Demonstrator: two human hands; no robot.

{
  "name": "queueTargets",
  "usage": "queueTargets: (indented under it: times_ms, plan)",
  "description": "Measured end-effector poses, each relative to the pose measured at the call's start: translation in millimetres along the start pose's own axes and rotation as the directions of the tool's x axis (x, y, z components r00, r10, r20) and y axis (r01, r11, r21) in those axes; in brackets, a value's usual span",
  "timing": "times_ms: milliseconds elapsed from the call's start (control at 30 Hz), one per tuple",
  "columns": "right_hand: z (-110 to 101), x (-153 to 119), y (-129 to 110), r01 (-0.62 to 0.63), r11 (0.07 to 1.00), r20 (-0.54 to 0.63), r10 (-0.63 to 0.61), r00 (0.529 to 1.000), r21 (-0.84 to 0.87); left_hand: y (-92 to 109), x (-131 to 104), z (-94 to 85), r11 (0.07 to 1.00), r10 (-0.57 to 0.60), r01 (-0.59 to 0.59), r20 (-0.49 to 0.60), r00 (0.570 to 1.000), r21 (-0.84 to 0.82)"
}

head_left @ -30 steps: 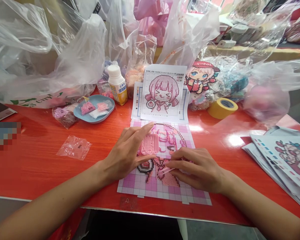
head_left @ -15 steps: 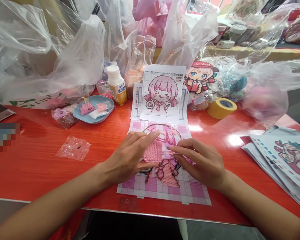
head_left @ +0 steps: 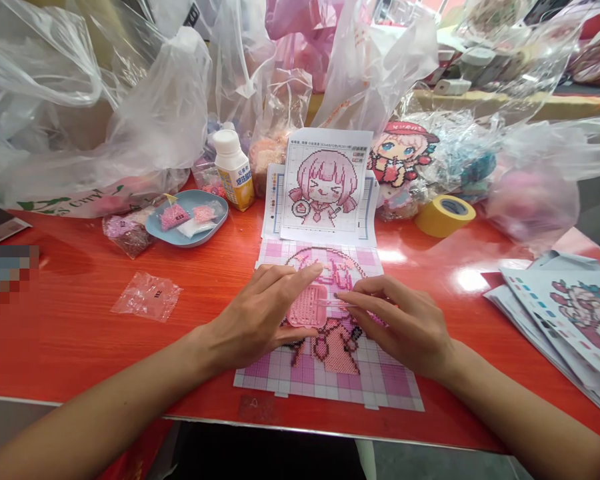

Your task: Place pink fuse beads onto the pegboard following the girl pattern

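**Two-handed hold above a beaded pegboard [head_left: 310, 393]**

Holds a small pink bead tray [head_left: 307, 308] over the middle of the pegboard, pinched in the left hand [head_left: 253, 312] between thumb and fingers parted to its width. Grips slim tweezers [head_left: 334, 303] in the right hand [head_left: 405, 327] with fingertips nearly together, directed at the tray's right side; cannot tell whether loaded. See also, behind the pegboard, a printed pattern sheet [head_left: 325, 187]; beyond its left corner, a blue dish [head_left: 219, 223]; beyond its right, a yellow tape roll [head_left: 436, 219].

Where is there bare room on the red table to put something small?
Bare tabletop shows between the yellow tape roll and the right hand, and left of the flat labelled bag. Crowded: the back, with plastic bags, and the pegboard under the pink bead tray.
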State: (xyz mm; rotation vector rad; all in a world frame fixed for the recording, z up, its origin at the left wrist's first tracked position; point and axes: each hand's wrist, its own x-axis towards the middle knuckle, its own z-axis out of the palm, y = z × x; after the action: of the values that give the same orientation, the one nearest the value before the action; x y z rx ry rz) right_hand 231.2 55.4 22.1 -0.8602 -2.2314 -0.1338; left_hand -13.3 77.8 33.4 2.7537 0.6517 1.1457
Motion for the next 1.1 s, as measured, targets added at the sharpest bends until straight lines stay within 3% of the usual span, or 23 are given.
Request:
queueTargets:
  times_ms: [433,667,867,1100]
  plan:
    - [-0.1,-0.2,0.3,-0.001,1.000,-0.005,0.001,1.000,-0.013,-0.3,-1.3,0.3,1.000,-0.006,0.006,0.005,1.000,-0.025]
    - [-4.2,2.8,-2.8,0.006,1.000,-0.052,-0.005,0.999,0.022,-1.5,-0.6,-0.2,0.998,-0.033,0.034,-0.019,0.999,0.059]
    - [-5.5,0.6,-2.3,0.092,0.987,0.070,-0.102,0.992,0.134,-2.3,-0.8,-0.6,0.976,-0.143,0.156,-0.092,0.985,0.150]
    - [-6.7,1.6,-4.1,0.123,0.964,0.221,-0.176,0.959,0.234,-2.1,0.1,-0.5,0.973,-0.147,0.163,-0.104,0.984,0.163]
